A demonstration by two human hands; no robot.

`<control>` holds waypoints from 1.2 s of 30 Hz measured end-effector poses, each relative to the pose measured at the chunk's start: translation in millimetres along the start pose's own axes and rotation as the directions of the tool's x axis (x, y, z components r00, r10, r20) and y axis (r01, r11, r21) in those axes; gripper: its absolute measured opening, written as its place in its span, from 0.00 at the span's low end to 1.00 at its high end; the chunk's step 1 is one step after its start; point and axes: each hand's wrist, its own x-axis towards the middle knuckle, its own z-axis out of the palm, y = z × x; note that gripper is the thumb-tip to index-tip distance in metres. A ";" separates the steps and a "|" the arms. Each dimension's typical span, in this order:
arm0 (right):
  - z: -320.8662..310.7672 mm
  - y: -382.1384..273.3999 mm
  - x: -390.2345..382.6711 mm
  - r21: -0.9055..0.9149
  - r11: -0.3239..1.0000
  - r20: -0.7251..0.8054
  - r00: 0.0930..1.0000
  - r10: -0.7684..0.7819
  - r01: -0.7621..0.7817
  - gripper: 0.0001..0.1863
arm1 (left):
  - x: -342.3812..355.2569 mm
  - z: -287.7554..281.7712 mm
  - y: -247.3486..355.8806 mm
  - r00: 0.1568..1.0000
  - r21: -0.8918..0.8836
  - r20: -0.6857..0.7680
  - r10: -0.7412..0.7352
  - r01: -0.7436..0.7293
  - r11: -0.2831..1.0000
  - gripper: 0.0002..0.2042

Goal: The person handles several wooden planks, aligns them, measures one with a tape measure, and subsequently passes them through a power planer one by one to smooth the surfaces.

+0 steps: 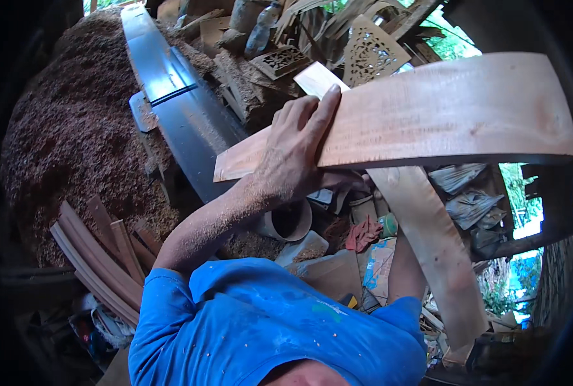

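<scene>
A broad, curved wooden board [447, 112] stretches across the upper right, its narrow end at the left. My left hand [293, 141] grips this board near that narrow end, fingers lying over its face. Wood dust coats the left forearm. Under the board's lower edge, part of my right hand [347, 180] shows; most of its fingers are hidden. A second curved board [431, 244] crosses beneath the first and runs down to the lower right, covering part of my right arm. A pale wood end [320, 80] sticks out above the first board; whether it belongs to the second, I cannot tell.
A long metal machine bed [190, 122] runs from upper left toward the middle, beside a big heap of wood shavings [74, 135]. Curved wood strips [100, 257] lean at lower left. Offcuts, a plastic bottle [261, 29], a carved panel [370, 51] and a red cloth [364, 233] lie around.
</scene>
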 end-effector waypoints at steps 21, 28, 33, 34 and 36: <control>150.5 -50.4 95.3 0.063 0.925 0.410 0.835 -0.366 0.375 0.43 | -45.1 -35.9 -4.0 0.992 0.051 0.000 -0.127 0.127 0.991 0.68; 173.3 -49.9 119.7 0.261 0.917 0.404 0.829 -0.387 0.301 0.49 | -31.4 -30.9 -1.7 0.967 0.053 0.080 -0.242 0.238 0.970 0.72; 199.3 -63.7 145.1 0.337 0.923 0.504 0.792 -0.345 0.187 0.48 | -19.5 -49.7 -44.4 0.988 0.035 -0.085 -0.129 0.133 0.991 0.70; 205.4 -66.7 149.7 0.261 0.931 0.484 0.800 -0.354 0.254 0.47 | -18.3 -57.9 -48.7 0.985 0.035 -0.110 -0.136 0.141 0.989 0.68; 211.8 -77.0 153.1 0.499 0.732 0.679 0.734 0.004 -0.465 0.45 | -14.4 -73.8 -59.8 0.977 0.053 -0.153 -0.150 0.160 0.986 0.61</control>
